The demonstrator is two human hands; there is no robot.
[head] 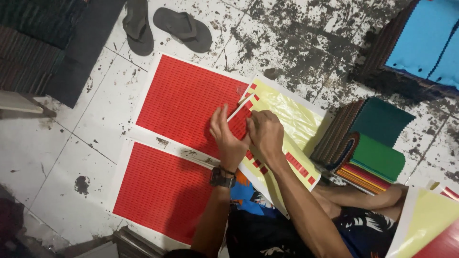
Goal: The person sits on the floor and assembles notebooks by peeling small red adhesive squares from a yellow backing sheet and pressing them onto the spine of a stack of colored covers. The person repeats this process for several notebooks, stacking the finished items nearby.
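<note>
My left hand (pixel 224 138), with a black wristwatch, and my right hand (pixel 265 131) meet over a yellow backing sheet (pixel 291 112) that lies partly on my lap. Both pinch a narrow strip of small red stickers (pixel 240 116) with a white edge, lifted at the sheet's left side. A few red stickers (pixel 300 167) remain in rows on the yellow sheet. Two full sheets of red stickers lie on the floor to the left, one farther (pixel 184 100) and one nearer (pixel 160 188).
A pair of grey flip-flops (pixel 165 26) lies at the top. A stack of coloured fabric swatches (pixel 375 148) stands to the right, with blue fabric sheets (pixel 428 40) behind. Dark stacks (pixel 38 43) sit upper left. More yellow and red sheets (pixel 428 224) lie lower right. The white tiled floor (pixel 71 157) is stained.
</note>
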